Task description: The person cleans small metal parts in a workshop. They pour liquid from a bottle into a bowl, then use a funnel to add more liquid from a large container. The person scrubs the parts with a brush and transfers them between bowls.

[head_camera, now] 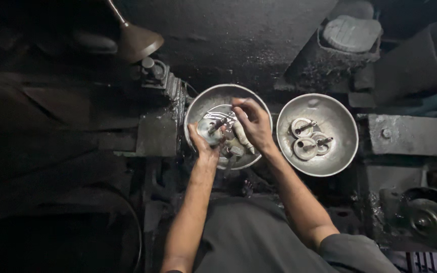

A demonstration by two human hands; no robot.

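While both hands work over the round grey metal bowl point(198, 103) on the dark workbench point(153, 134) | left hand point(202, 143) closes on a round silvery metal disc with a stem point(209, 127), held above the bowl | right hand point(254, 124) hovers just beside it, fingers loosely curled, grip unclear | second grey metal bowl point(337, 151) to the right holds three similar discs point(307, 139).

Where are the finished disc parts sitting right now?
In the head view, three round metal disc parts lie in the right-hand metal bowl, beside the right hand, which is over the left bowl.
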